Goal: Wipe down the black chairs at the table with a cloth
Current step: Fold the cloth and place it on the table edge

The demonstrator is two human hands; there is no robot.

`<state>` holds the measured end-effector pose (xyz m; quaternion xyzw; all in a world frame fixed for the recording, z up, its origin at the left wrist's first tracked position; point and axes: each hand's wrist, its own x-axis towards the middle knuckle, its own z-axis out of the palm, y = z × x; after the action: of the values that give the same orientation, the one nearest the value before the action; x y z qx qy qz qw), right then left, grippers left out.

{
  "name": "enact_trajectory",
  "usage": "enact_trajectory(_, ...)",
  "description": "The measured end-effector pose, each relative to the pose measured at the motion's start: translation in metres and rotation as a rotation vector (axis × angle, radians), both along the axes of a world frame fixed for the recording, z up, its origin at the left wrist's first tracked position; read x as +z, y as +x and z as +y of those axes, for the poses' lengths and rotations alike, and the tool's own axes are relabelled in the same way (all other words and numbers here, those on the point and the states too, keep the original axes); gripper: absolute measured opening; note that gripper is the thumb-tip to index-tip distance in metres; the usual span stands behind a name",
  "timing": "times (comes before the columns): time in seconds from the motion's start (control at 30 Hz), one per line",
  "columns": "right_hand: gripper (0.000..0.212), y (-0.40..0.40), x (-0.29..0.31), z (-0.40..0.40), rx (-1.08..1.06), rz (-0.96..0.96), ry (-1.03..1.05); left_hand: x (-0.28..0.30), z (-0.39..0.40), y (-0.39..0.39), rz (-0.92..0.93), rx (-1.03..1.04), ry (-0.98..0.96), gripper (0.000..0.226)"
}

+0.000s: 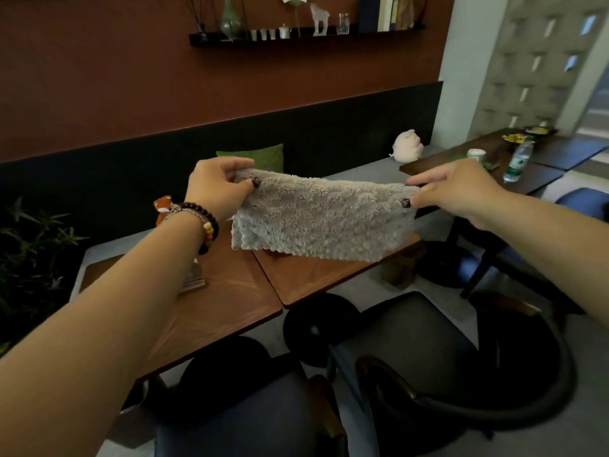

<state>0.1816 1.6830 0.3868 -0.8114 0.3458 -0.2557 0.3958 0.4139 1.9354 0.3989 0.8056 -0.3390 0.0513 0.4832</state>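
Observation:
A fluffy grey cloth [324, 219] hangs stretched in the air above the wooden table [230, 298]. My left hand [219, 186] pinches its upper left corner and my right hand [454, 189] pinches its upper right corner. Below, near the bottom of the view, stand two black chairs: one at the lower right [438, 364] with a curved backrest and wooden arms, and one at the lower middle [250, 407], partly cut off by the frame edge.
Two wooden tabletops sit side by side, with a small stand [194, 278] on the left one. A bench with a green cushion [263, 156] and a white plush toy [407, 145] runs along the wall. A plant [29, 252] is at left. A second table at right carries a water bottle [517, 161].

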Motion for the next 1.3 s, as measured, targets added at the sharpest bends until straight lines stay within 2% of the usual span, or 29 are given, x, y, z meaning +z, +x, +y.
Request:
enact_trajectory(0.13,0.022,-0.009,-0.008,-0.007,-0.091,0.066,-0.08,0.0,-0.019,-0.004,-0.148,-0.021,0.069,0.035)
enact_trajectory(0.27,0.015,-0.017,-0.021,-0.016,-0.162,-0.089,0.059,-0.009,-0.033,-0.004,-0.131,0.003,0.079,0.026)
enact_trajectory(0.33,0.004,-0.022,-0.027,-0.02,-0.173,-0.177,0.113,-0.013,-0.04,-0.007,-0.104,-0.004,0.078,0.024)
enact_trajectory(0.47,0.015,-0.03,-0.041,-0.031,-0.161,-0.36,0.318,-0.021,-0.056,-0.024,-0.072,-0.043,0.071,0.02)
enact_trajectory(0.57,0.021,-0.037,-0.05,-0.056,-0.113,-0.388,0.411,-0.024,-0.077,-0.04,-0.092,-0.038,0.055,0.025)
enact_trajectory(0.67,0.047,-0.052,-0.059,-0.096,-0.032,-0.18,0.32,-0.027,-0.107,-0.056,-0.137,-0.018,0.086,0.028)
enact_trajectory(0.77,0.032,-0.074,-0.07,-0.141,0.021,0.128,0.012,-0.035,-0.148,-0.082,-0.148,0.002,0.134,0.029)
enact_trajectory(0.93,0.018,-0.127,-0.081,-0.221,0.078,0.223,-0.094,-0.057,-0.234,-0.135,-0.006,-0.002,0.165,0.024)
enact_trajectory(1.07,0.014,-0.176,-0.087,-0.287,0.073,0.122,0.095,-0.077,-0.304,-0.169,0.193,0.028,0.133,0.018)
enact_trajectory(1.2,0.014,-0.209,-0.098,-0.352,-0.03,0.023,0.213,-0.1,-0.369,-0.194,0.269,0.057,0.1,0.005)
enact_trajectory(1.3,0.013,-0.221,-0.111,-0.396,-0.087,-0.047,0.327,-0.118,-0.415,-0.21,0.366,0.022,0.041,0.012)
